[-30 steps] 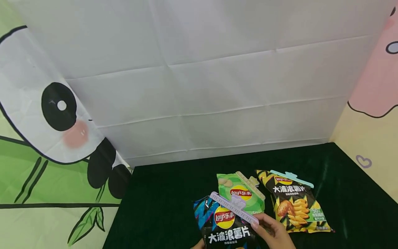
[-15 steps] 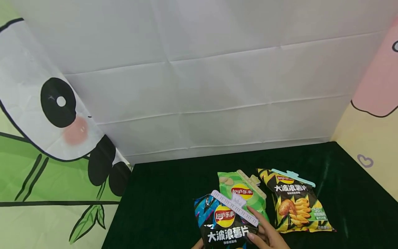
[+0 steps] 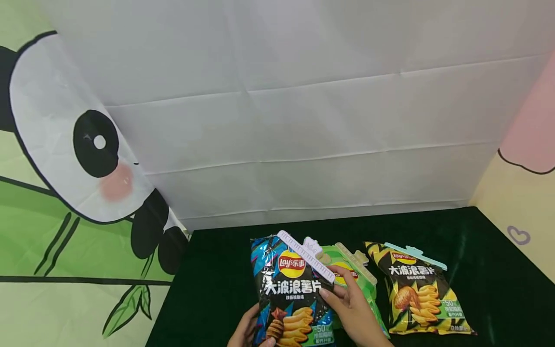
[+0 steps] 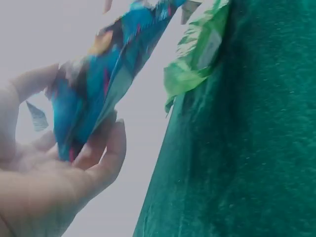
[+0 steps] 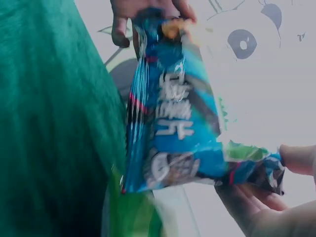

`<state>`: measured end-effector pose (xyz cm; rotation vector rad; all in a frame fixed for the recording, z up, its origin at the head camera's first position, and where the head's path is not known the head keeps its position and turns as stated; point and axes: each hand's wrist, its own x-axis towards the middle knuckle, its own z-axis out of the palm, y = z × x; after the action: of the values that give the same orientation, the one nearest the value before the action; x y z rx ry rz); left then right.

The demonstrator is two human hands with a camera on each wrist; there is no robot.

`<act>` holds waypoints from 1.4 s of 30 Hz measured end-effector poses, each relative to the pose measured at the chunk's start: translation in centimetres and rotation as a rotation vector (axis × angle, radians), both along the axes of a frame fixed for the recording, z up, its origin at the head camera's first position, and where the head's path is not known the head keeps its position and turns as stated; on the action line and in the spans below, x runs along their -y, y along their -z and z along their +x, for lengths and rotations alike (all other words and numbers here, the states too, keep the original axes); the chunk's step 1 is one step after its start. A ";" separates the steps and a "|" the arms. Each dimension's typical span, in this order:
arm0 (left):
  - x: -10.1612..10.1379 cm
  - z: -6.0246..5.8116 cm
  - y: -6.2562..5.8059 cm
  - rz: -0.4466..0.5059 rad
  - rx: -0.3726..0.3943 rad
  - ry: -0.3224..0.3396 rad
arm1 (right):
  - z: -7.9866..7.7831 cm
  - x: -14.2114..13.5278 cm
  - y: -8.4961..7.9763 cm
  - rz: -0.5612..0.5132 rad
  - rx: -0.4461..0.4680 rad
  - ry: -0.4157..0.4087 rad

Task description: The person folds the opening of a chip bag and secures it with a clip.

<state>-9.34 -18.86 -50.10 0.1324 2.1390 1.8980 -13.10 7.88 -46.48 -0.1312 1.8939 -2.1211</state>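
Both hands hold a blue and black bag of potato chips (image 3: 288, 294), tilted with its printed front facing up. A lilac sealing clip (image 3: 305, 256) is fastened slantwise across its top right corner. My left hand (image 3: 246, 330) grips the lower left part; in the left wrist view its fingers curl round the bag's end. My right hand (image 3: 357, 313) pinches the right edge just below the clip, thumb in front. The right wrist view shows the bag's back (image 5: 170, 113) stretched between the two hands. Behind it, partly hidden, lies a green chip bag (image 3: 368, 289) with a beige clip (image 3: 356, 262).
To the right lies a yellow and black chip bag (image 3: 418, 294) with a light blue clip (image 3: 416, 255) along its top. Everything rests on a dark green cloth-covered table (image 3: 225, 270). A white sheet (image 3: 303, 144) hangs behind, with cartoon-printed curtains (image 3: 86, 144) at the sides.
The blue and black bag has come up and left, more of its front now showing. My right hand has shifted from the clip's end to the bag's edge. The view has tilted slightly.
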 end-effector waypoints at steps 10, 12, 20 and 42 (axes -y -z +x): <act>1.5 -1.5 -2.4 -0.177 -0.010 -0.348 | -2.9 4.5 -0.1 0.016 -0.159 -0.074; 2.1 -2.2 -2.3 -0.199 -0.012 -0.354 | -3.5 5.2 0.4 0.040 -0.167 -0.093; 3.5 -4.4 -0.6 -0.219 0.037 -0.266 | -4.9 6.6 2.2 0.085 -0.093 -0.075; 4.1 -5.7 3.3 -0.291 0.114 -0.188 | -5.0 8.9 4.8 0.257 0.082 0.099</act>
<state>-15.06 -23.00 -53.41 -0.2379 2.3877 1.6159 -18.11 -1.05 -51.32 0.1046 2.1418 -1.8880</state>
